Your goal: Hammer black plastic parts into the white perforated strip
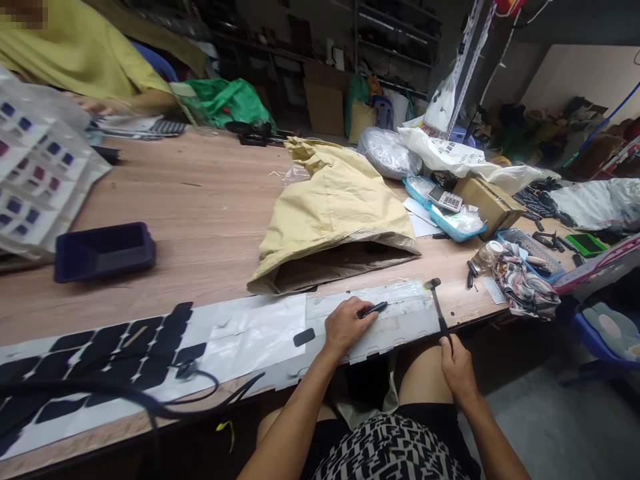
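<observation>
My left hand (345,325) rests on a white sheet (260,333) at the table's front edge, fingers pinched on a small black strip (373,309). My right hand (457,365) sits just off the table's edge, closed round the handle of a small hammer (439,308) whose head lies raised beside the strip, to its right. A single black rounded piece (303,337) lies on the sheet left of my left hand. Several more black pieces (125,350) are laid in rows farther left.
A yellow cloth bag (330,213) lies open on the wooden table (200,200). A dark blue tray (103,251) sits at left, blue baskets (453,223) and clutter at right. A person in a yellow shirt (75,53) works at the far left. Black cords (150,400) cross the front edge.
</observation>
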Demonstrator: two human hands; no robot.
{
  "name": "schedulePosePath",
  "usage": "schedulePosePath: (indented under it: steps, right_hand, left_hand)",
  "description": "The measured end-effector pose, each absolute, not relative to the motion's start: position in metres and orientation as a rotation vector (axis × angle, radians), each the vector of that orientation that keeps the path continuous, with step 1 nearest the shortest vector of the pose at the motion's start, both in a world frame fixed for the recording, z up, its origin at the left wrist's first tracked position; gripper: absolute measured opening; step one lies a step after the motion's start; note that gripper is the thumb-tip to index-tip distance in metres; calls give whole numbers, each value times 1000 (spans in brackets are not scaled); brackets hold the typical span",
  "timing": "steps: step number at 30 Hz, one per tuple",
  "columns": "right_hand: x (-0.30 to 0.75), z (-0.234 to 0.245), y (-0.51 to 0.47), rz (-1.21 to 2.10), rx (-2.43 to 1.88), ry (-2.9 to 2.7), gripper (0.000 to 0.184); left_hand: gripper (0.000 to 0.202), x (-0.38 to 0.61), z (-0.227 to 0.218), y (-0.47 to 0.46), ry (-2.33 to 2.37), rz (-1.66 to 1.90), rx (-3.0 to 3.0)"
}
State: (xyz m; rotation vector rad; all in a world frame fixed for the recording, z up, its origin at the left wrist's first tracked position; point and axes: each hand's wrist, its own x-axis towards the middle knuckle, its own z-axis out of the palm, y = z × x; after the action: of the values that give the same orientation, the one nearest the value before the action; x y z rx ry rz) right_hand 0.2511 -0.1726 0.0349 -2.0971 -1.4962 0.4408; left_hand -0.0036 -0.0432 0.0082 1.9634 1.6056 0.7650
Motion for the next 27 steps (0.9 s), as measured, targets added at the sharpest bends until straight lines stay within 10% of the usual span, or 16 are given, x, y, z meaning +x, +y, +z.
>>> schedulePosePath:
  steps: [27]
  right_hand:
    - [201,42,-189,416,-1973,-1966,34]
  left_hand:
    - [17,-7,21,-46,1532,709,1954]
